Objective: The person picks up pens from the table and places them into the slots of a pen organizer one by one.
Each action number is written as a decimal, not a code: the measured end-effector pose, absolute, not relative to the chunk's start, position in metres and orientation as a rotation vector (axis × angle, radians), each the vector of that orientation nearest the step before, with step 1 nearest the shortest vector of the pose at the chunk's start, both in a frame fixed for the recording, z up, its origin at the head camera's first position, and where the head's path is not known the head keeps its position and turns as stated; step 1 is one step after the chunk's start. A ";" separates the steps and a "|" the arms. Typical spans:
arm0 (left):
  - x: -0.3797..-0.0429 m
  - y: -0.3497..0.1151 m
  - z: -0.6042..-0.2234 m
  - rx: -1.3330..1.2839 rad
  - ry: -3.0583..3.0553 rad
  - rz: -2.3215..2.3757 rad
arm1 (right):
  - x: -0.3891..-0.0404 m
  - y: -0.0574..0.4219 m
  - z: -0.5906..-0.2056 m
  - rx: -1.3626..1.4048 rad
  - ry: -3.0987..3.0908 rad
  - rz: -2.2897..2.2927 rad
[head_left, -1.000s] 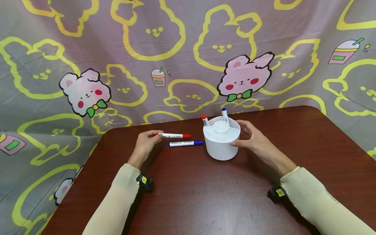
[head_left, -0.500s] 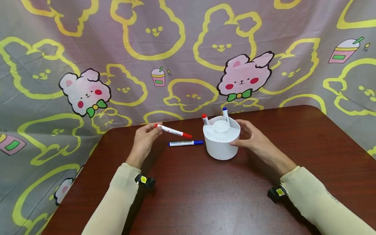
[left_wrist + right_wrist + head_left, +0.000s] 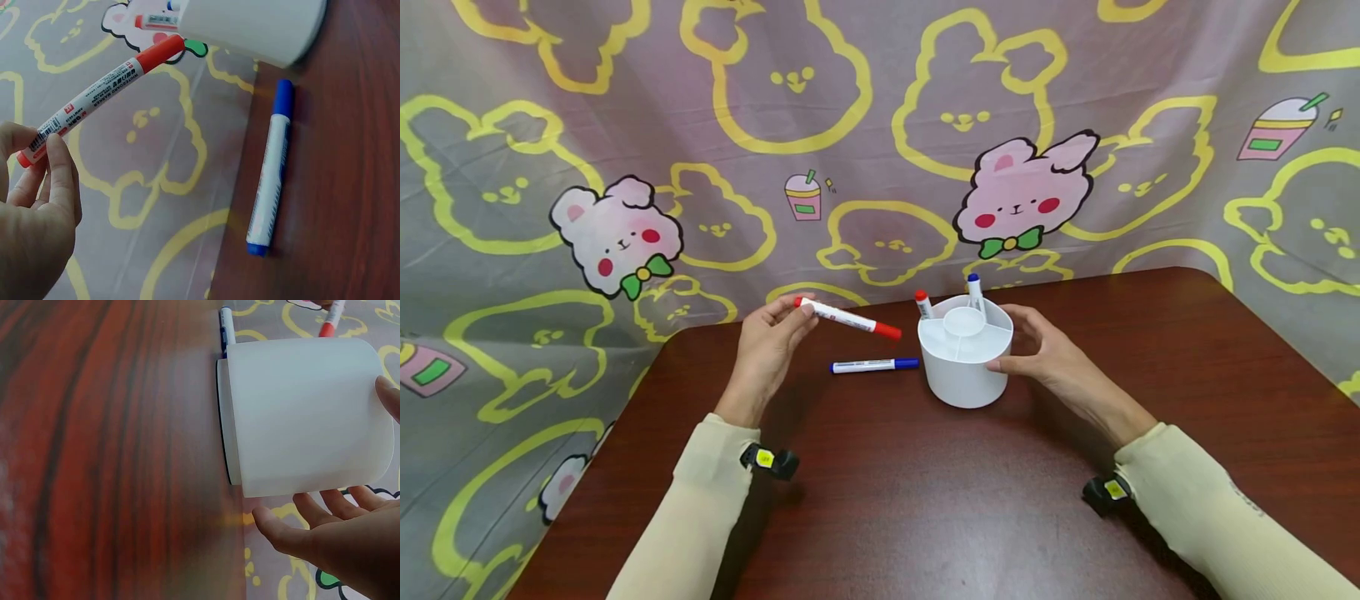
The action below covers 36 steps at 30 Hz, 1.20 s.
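My left hand (image 3: 765, 354) pinches a red whiteboard marker (image 3: 847, 318) by its end. The marker is lifted above the table, tilted, its red cap pointing right toward the white pen holder (image 3: 966, 379). On the table below lies a blue marker (image 3: 874, 366), flat and roughly level with the holder's base; the left wrist view also shows this blue marker (image 3: 270, 169). My right hand (image 3: 1060, 358) grips the holder from the right, thumb on the front wall and fingers round the side. Standing in the holder's rear compartments are another red marker (image 3: 922, 305) and another blue marker (image 3: 975, 291).
The dark red-brown wooden table (image 3: 880, 500) extends toward me and to both sides. Behind it hangs a patterned curtain (image 3: 865, 100), close to the table's back edge. The holder has a round centre cup (image 3: 964, 322) and dividers around it.
My left hand has raised the red marker off the table and moved it slightly up; its capped end has tipped downward to the right. The right hand and the pen holder have stayed put.
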<state>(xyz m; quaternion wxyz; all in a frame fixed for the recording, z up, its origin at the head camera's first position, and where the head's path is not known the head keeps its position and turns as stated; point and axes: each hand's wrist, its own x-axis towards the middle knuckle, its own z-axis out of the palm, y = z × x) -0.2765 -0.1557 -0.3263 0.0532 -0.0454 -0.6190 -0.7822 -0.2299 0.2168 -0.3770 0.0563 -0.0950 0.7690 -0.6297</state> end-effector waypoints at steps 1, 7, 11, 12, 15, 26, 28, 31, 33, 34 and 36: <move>-0.276 -0.155 -0.325 -0.150 -1.878 -2.380 | -0.230 0.217 -0.377 -0.288 2.334 -1.910; -0.271 -0.145 -0.318 -0.226 -1.838 -2.404 | -0.230 0.216 -0.376 -0.296 2.326 -1.916; -0.267 -0.139 -0.313 -0.279 -1.807 -2.407 | -0.230 0.217 -0.376 -0.302 2.327 -1.916; -0.266 -0.137 -0.312 -0.293 -1.802 -2.405 | -0.230 0.217 -0.376 -0.304 2.325 -1.918; -0.264 -0.133 -0.308 -0.334 -1.783 -2.405 | -0.230 0.217 -0.376 -0.306 2.321 -1.925; -0.258 -0.114 -0.300 -0.467 -1.799 -2.362 | -0.230 0.216 -0.377 -0.313 2.315 -1.934; -0.258 -0.111 -0.300 -0.474 -1.820 -2.352 | -0.230 0.216 -0.377 -0.309 2.313 -1.936; -0.257 -0.105 -0.299 -0.481 -1.842 -2.344 | -0.230 0.216 -0.377 -0.304 2.305 -1.942; -0.258 -0.101 -0.299 -0.500 -1.851 -2.342 | -0.230 0.216 -0.377 -0.302 2.301 -1.945; -0.258 -0.100 -0.299 -0.513 -1.858 -2.342 | -0.230 0.216 -0.377 -0.300 2.300 -1.945; -0.257 -0.095 -0.299 -0.545 -1.877 -2.341 | -0.230 0.217 -0.377 -0.299 2.301 -1.945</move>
